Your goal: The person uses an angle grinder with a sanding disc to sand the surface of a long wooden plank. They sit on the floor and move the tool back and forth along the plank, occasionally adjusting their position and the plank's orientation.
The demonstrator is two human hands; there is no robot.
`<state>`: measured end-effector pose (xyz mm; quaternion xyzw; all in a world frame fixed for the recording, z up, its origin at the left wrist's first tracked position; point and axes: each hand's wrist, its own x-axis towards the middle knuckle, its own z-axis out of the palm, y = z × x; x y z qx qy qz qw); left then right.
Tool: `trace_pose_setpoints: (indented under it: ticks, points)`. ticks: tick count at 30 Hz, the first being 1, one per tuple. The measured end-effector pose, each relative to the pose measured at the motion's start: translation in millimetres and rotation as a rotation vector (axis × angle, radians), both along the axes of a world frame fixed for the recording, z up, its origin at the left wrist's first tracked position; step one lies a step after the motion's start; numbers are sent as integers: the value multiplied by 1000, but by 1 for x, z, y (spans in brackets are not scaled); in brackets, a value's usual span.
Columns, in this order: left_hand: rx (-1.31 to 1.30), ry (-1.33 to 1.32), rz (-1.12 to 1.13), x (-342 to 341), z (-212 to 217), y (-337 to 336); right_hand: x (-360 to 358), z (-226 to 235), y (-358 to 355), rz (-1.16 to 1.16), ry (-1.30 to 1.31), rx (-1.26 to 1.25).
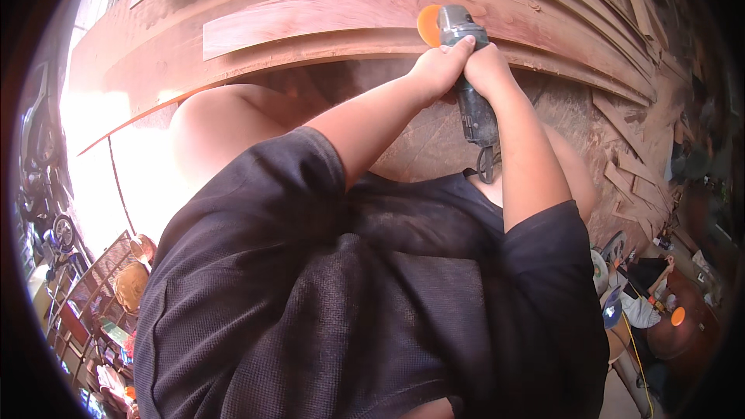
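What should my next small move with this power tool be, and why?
I'd probably ease the orange disc slowly leftward along the reddish plank: your left hand and right hand both grip the power tool, and the plank extends well to the disc's left. Whether the disc touches the wood, I can't tell from this view.

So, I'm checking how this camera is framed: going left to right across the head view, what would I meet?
Spoked wheel, bare left knee, orange disc on the angle grinder, right hand, loose wood strips.
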<state>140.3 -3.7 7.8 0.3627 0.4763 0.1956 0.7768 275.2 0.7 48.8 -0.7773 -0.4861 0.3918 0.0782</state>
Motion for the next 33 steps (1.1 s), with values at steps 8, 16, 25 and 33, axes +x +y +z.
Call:
trace_pose_setpoints:
  ticks: [8, 16, 25, 33]
  points:
    - [115, 18, 193, -65, -15, -3, -71, -7, 12, 43, -81, -24]
    - [-46, -51, 292, -91, 8, -17, -102, 12, 18, 222, -66, -112]
    - [20, 69, -155, -3, 21, 25, 15, -27, 13, -134, 10, 11]
    - [58, 66, 164, -79, 14, 4, -81, -3, 22, 46, -49, -89]
